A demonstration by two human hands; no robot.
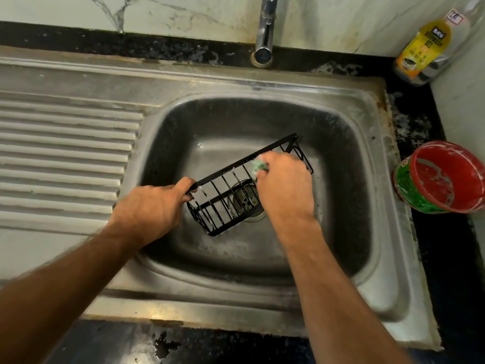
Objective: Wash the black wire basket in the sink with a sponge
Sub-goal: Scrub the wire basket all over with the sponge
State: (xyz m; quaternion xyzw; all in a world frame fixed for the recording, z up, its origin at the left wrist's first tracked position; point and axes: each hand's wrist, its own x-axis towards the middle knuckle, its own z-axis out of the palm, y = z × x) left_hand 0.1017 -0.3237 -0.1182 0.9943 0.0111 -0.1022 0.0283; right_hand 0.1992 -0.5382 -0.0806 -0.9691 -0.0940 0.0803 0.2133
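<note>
While the left hand [152, 206] grips the black wire basket [244, 185] over the steel sink [380, 195], the right hand [286, 185] pinches a green sponge [258, 166] against it; dark worktop [443, 271], marble wall [183, 11].

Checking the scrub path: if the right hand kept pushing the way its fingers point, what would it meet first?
The right hand holds the green sponge against the black wire basket, so it would probably press into the basket's top rail at once. Beyond that lies the sink wall, though depth is unclear.

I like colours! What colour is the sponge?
Light green sponge, seen in the head view, in the right hand.
</note>
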